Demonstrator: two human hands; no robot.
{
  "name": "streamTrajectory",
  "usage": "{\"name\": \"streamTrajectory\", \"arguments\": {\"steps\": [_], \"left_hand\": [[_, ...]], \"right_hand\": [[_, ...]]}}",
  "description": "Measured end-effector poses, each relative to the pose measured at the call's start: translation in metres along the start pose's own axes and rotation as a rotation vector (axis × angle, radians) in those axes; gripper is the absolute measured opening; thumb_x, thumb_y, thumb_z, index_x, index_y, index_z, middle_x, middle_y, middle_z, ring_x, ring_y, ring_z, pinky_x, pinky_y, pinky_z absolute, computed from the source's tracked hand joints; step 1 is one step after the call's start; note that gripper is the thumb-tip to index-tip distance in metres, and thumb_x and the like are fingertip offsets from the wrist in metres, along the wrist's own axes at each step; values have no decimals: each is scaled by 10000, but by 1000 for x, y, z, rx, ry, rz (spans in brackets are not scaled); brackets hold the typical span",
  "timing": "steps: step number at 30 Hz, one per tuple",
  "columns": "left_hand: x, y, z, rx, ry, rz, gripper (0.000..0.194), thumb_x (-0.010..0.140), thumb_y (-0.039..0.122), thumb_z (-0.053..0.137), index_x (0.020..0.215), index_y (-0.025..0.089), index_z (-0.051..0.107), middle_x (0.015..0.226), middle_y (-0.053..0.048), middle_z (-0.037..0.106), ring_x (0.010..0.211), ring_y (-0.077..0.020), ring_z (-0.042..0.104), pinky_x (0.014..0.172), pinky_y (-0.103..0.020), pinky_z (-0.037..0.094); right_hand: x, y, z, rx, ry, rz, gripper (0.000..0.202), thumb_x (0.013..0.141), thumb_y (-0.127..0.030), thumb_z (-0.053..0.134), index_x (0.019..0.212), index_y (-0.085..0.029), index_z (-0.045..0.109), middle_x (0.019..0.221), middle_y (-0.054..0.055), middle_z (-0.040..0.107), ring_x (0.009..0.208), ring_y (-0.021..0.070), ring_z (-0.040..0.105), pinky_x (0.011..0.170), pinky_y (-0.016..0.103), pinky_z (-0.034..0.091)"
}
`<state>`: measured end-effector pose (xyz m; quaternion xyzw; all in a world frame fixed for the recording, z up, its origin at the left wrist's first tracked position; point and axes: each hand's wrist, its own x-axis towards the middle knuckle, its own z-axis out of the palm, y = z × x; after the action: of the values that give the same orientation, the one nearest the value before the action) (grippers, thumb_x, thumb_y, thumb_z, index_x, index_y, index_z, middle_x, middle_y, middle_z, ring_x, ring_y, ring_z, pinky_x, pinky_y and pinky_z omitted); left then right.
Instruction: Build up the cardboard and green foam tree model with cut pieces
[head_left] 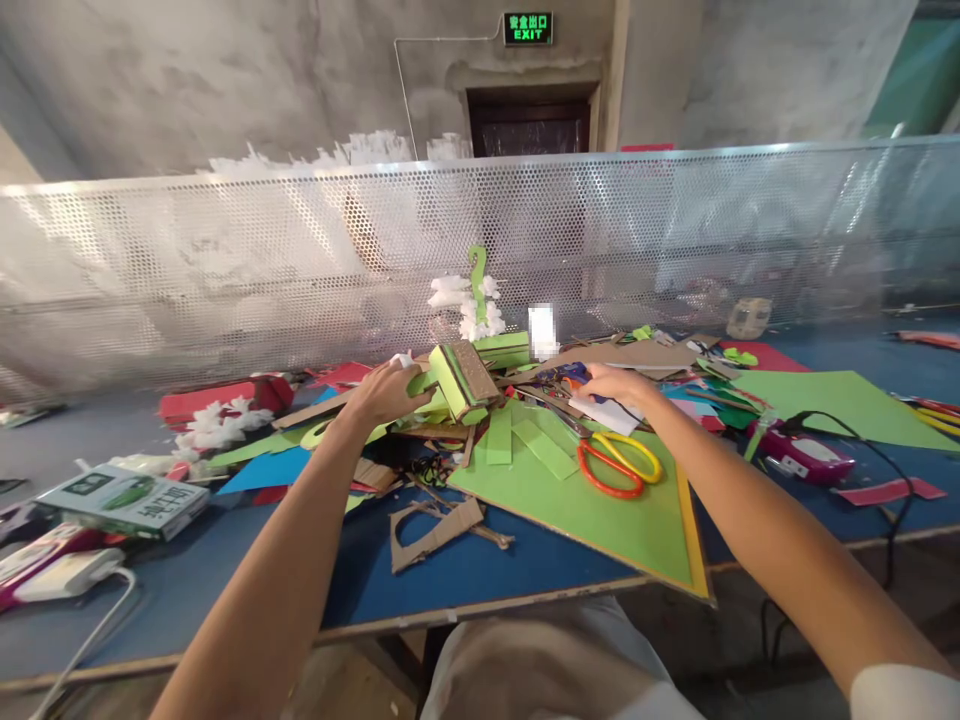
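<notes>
My left hand (pixel 388 390) is closed on the green handle end of a piece made of green card and brown cardboard (pixel 461 382), held above the scrap pile. On the right, my right hand (pixel 604 382) is closed on a dark blue tool (pixel 571 374), whose front end is hard to make out among the scraps. Red and yellow scissors (pixel 619 465) lie on a green sheet (pixel 555 520) below my right hand. Narrow green strips (pixel 544 447) rest on the same sheet.
A green and white box (pixel 124 503) and a white cable are at the left. A magenta device (pixel 806 455) with a black cord lies at the right. A perforated metal screen (pixel 300 260) stands behind the blue table (pixel 480 580).
</notes>
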<state>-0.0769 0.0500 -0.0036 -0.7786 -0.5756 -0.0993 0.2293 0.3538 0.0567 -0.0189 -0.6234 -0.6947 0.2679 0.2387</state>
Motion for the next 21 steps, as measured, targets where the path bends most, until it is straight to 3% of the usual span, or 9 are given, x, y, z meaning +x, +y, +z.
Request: {"name": "streamTrajectory", "arguments": {"steps": [4, 8, 11, 17, 21], "left_hand": [[0, -1, 0, -6, 21, 14, 565, 960, 556, 524, 1331, 165, 694, 1171, -173, 723, 1129, -350, 707, 962, -406, 548], [0, -2, 0, -29, 42, -7, 544, 955, 547, 536, 1308, 169, 704, 1197, -172, 723, 1140, -348, 701, 975, -406, 542], [-1, -3, 1, -32, 41, -10, 563, 954, 558, 530, 1320, 164, 697, 1179, -175, 720, 1121, -350, 704, 957, -409, 547], [-1, -5, 3, -15, 53, 2, 574, 981, 578, 475, 1301, 160, 704, 1148, -180, 711, 1092, -347, 709, 934, -412, 553], [-1, -6, 3, -33, 63, -14, 573, 975, 587, 504, 1342, 189, 694, 1150, -162, 713, 1107, -340, 703, 954, -408, 549]], "right_hand": [[4, -3, 8, -292, -2, 0, 195, 800, -264, 803, 940, -146, 734, 1009, 158, 790, 972, 309, 740, 766, 304, 499], [7, -4, 18, -473, 39, 9, 398, 814, -318, 802, 1133, -88, 747, 1245, 267, 751, 1141, 374, 722, 821, 326, 494], [8, -5, 20, -536, 31, -1, 458, 788, -324, 815, 1170, -82, 741, 1207, 262, 766, 1078, 357, 740, 779, 323, 492], [1, -9, 6, -574, -20, -40, 367, 764, -417, 841, 992, -144, 748, 941, 167, 786, 852, 308, 734, 668, 321, 472], [-11, -20, 3, -582, 60, -174, 414, 826, -472, 820, 1073, -152, 727, 1063, 185, 758, 983, 332, 713, 776, 348, 494]]}}
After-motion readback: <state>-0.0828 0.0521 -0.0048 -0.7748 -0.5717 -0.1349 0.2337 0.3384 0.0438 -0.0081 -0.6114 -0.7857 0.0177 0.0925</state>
